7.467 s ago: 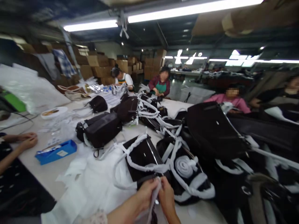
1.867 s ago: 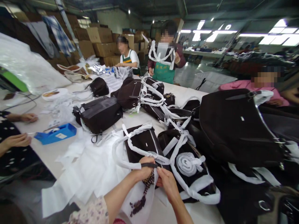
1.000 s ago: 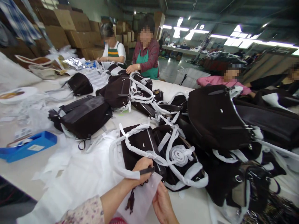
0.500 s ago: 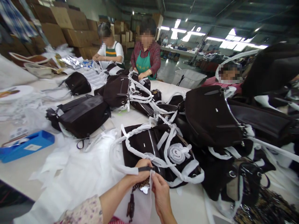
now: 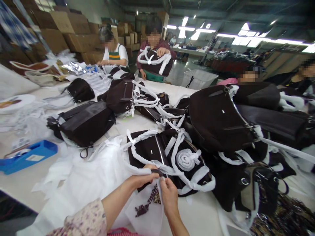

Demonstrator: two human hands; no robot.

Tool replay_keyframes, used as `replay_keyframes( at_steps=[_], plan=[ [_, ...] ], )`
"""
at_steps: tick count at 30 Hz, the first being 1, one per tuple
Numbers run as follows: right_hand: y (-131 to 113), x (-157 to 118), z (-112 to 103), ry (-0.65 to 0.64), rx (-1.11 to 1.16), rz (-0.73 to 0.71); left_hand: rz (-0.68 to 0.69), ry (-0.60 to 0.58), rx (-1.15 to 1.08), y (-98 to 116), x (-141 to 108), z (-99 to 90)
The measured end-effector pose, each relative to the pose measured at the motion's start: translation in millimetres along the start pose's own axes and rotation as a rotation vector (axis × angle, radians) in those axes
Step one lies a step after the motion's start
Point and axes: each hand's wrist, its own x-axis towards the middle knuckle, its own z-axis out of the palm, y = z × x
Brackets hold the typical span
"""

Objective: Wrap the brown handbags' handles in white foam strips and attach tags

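A dark bag point(image 5: 145, 147) with handles wrapped in white paper lies in front of me, a white paper roll point(image 5: 187, 160) on top. My left hand point(image 5: 145, 177) is closed on the dark end of a wrapped strap point(image 5: 140, 170) at the bag's near edge. Fingertips of my right hand point(image 5: 168, 191) pinch the top of a thin white sheet point(image 5: 157, 216) close to the strap end. Between my hands hangs a leopard-patterned piece with a dark charm point(image 5: 142, 209), partly behind the sheet.
More dark bags point(image 5: 219, 121) crowd the right and middle of the table. A blue tape dispenser point(image 5: 36, 155) and white sheets point(image 5: 91, 180) lie left. Across the table a person holds up a wrapped-handle bag point(image 5: 156, 64); another person point(image 5: 114, 54) works beside them.
The person across the table has lifted a bag. My hands stay close together at the strap end, and the charm has swung left. At the right, a large dark bag has come down.
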Motion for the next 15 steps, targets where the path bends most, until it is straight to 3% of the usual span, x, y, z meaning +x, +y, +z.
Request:
replay_keyframes(
  at_steps=[3, 9, 13, 15],
  plan=[
    [4.0, 1.4, 1.7, 0.031, -0.094, -0.045, -0.134, 0.002, -0.187, -5.0, -7.8, 2.8],
    [12.0, 2.3, 2.3, 0.077, -0.183, -0.090, -0.121, 0.237, -0.254, -13.1, -17.4, 21.1],
    [15.1, 3.2, 2.8, 0.111, -0.202, -0.134, -0.060, 0.185, -0.329, -12.5, -14.7, 26.6],
    [15.8, 3.7, 3.0, 0.111, -0.200, -0.143, -0.042, 0.179, -0.252, -13.7, -10.4, 27.0]
  ],
)
